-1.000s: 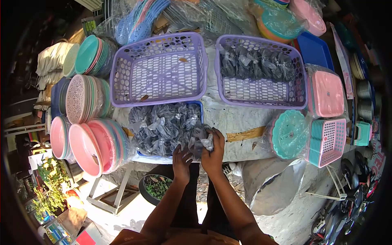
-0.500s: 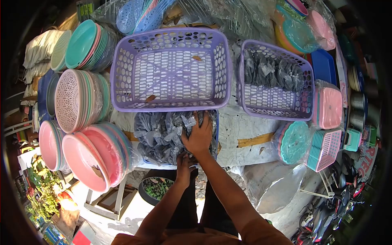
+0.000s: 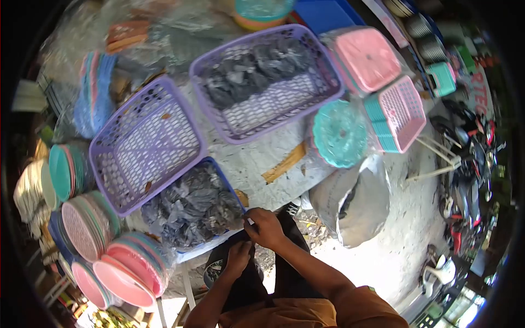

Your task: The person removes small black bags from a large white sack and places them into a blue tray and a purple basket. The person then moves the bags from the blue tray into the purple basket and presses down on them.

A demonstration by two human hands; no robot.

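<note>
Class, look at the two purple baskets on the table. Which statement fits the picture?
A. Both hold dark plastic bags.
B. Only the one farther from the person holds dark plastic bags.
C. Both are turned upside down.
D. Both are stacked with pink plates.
B: the farther purple basket has dark bags along one side, while the nearer purple basket shows only its bare perforated bottom.

Harsh daylight blows out the ground (image 3: 383, 257) at lower right, left side sits in shade, whole frame's motion-blurred, with heavy fisheye bending and black corners.

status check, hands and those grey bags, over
Right hand pinching a small bag at the blue tray corner. Left hand just below, contact unclear. Grey bags piled in tray. Nothing blocking.
</note>
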